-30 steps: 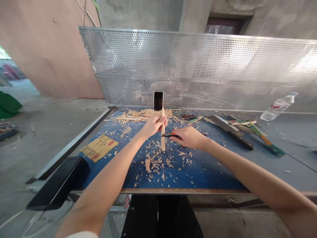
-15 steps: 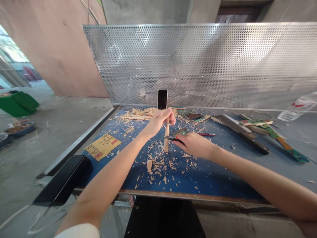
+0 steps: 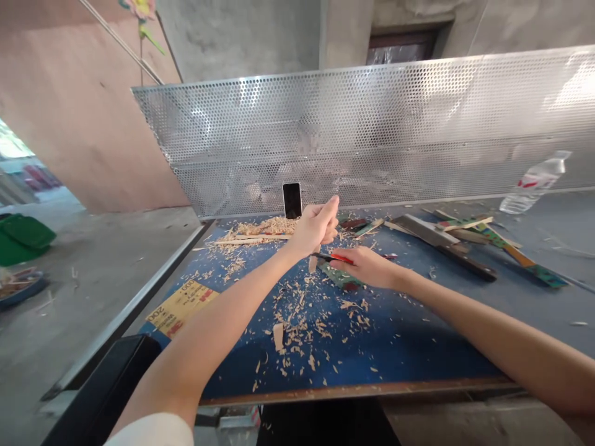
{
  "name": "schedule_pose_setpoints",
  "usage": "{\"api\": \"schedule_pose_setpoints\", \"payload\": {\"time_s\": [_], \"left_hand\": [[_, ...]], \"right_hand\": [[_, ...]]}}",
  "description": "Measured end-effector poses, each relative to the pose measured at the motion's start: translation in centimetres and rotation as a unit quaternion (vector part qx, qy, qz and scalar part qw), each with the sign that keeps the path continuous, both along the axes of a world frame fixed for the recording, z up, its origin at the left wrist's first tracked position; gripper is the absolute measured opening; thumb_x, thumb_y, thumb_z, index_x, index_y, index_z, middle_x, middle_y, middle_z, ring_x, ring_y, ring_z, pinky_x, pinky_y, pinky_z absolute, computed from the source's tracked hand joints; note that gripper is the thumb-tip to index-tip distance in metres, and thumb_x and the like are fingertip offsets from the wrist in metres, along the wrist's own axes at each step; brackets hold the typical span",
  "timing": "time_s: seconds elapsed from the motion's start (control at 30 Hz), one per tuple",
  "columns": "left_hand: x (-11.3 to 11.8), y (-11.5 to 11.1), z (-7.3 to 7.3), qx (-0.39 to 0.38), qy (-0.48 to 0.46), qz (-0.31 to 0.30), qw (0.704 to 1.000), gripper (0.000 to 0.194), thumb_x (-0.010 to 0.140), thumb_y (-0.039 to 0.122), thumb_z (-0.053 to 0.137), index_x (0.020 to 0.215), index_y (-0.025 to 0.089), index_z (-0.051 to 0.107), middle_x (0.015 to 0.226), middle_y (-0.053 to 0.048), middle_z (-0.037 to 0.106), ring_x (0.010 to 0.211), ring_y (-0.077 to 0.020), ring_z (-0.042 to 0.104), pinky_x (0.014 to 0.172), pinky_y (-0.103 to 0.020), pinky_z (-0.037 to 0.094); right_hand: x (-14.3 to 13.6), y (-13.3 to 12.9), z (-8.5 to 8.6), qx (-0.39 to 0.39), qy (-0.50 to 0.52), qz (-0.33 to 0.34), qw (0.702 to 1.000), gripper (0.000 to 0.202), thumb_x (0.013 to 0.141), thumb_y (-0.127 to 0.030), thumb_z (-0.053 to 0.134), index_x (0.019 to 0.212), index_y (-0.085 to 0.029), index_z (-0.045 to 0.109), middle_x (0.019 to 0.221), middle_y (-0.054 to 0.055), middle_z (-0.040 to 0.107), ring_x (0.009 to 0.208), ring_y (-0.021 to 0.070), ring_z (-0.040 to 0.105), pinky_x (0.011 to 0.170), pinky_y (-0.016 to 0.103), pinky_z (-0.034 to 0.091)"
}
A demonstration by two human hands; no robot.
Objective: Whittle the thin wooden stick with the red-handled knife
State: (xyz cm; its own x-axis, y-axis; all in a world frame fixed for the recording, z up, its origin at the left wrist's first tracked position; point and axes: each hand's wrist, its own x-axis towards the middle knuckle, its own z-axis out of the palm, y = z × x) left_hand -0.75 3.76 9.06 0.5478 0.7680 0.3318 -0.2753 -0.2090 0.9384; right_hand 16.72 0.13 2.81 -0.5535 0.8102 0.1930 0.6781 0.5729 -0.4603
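My left hand is closed around the upper part of a pale wooden stick; only its flat lower end shows below the fist. My right hand grips a knife with a red and black handle. The dark blade points left and meets or overlaps the stick just under my left hand; whether it cuts in cannot be made out. Beneath the right hand lies a green patterned piece. Wood shavings are scattered over the blue tabletop below both hands, with a small wood offcut among them.
A phone stands upright at the back before a perforated metal screen. Yellow sandpaper and a black box are at left. To the right are a saw, painted wood strips and a plastic bottle.
My left hand has turned and come lower over the stick, hiding more of it. The knife has shifted, showing its red side. The whole view has tilted and moved slightly.
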Motion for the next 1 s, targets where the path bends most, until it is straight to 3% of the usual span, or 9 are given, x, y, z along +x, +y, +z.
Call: {"api": "schedule_pose_setpoints", "payload": {"time_s": [0.17, 0.47, 0.6, 0.83, 0.9, 1.0], "left_hand": [[0.3, 1.4, -1.8, -0.020, -0.021, 0.011, 1.000, 0.064, 0.094, 0.066, 0.058, 0.058, 0.022, 0.028, 0.044, 0.010, 0.021, 0.033, -0.0019, 0.018, 0.037, -0.021, 0.011], [-1.5, 4.0, -1.9, -0.084, -0.064, 0.097, 0.990, 0.056, 0.098, 0.061, 0.051, 0.066, 0.024, 0.024, 0.047, 0.010, 0.017, 0.033, -0.0035, 0.014, 0.035, -0.021, 0.011], [-1.9, 4.5, -2.1, -0.086, -0.061, 0.090, 0.990, 0.057, 0.097, 0.064, 0.050, 0.066, 0.024, 0.024, 0.047, 0.011, 0.016, 0.033, -0.0034, 0.014, 0.035, -0.021, 0.011], [-0.4, 3.7, -2.1, -0.077, -0.065, 0.071, 0.992, 0.058, 0.097, 0.063, 0.052, 0.064, 0.023, 0.026, 0.046, 0.010, 0.022, 0.032, -0.0023, 0.017, 0.034, -0.019, 0.012], [0.0, 3.7, -2.1, -0.080, -0.063, 0.070, 0.992, 0.059, 0.097, 0.064, 0.053, 0.064, 0.023, 0.027, 0.046, 0.010, 0.023, 0.032, -0.0022, 0.018, 0.034, -0.019, 0.012], [0.3, 3.7, -2.2, -0.083, -0.061, 0.065, 0.993, 0.059, 0.097, 0.064, 0.053, 0.064, 0.023, 0.028, 0.045, 0.010, 0.024, 0.032, -0.0019, 0.018, 0.034, -0.018, 0.012]], "right_hand": [[-0.9, 0.3, -1.6, 0.001, -0.030, -0.020, 0.999, 0.041, 0.108, -0.046, 0.035, 0.086, -0.021, 0.059, 0.069, 0.004, 0.061, 0.059, 0.0156, 0.050, 0.060, 0.032, 0.027], [-3.1, 1.4, -3.3, -0.016, 0.014, -0.067, 0.998, 0.044, 0.108, -0.049, 0.031, 0.080, -0.023, 0.052, 0.074, 0.004, 0.061, 0.065, 0.0160, 0.051, 0.063, 0.030, 0.032], [-3.3, 1.6, -2.8, -0.032, -0.003, -0.065, 0.997, 0.047, 0.108, -0.050, 0.032, 0.078, -0.022, 0.054, 0.070, 0.005, 0.061, 0.063, 0.0165, 0.051, 0.062, 0.031, 0.032], [-2.7, 1.2, -0.6, -0.048, -0.073, -0.089, 0.992, 0.047, 0.104, -0.053, 0.039, 0.074, -0.022, 0.058, 0.068, 0.007, 0.062, 0.057, 0.0162, 0.050, 0.058, 0.033, 0.032], [-2.6, 1.7, 0.3, -0.024, -0.101, -0.075, 0.992, 0.046, 0.102, -0.054, 0.043, 0.074, -0.022, 0.060, 0.071, 0.009, 0.063, 0.057, 0.0168, 0.050, 0.058, 0.035, 0.034], [-2.3, 3.2, 1.6, -0.036, -0.159, -0.044, 0.986, 0.047, 0.099, -0.056, 0.049, 0.069, -0.022, 0.062, 0.059, 0.006, 0.056, 0.050, 0.0160, 0.045, 0.056, 0.037, 0.035]]}}
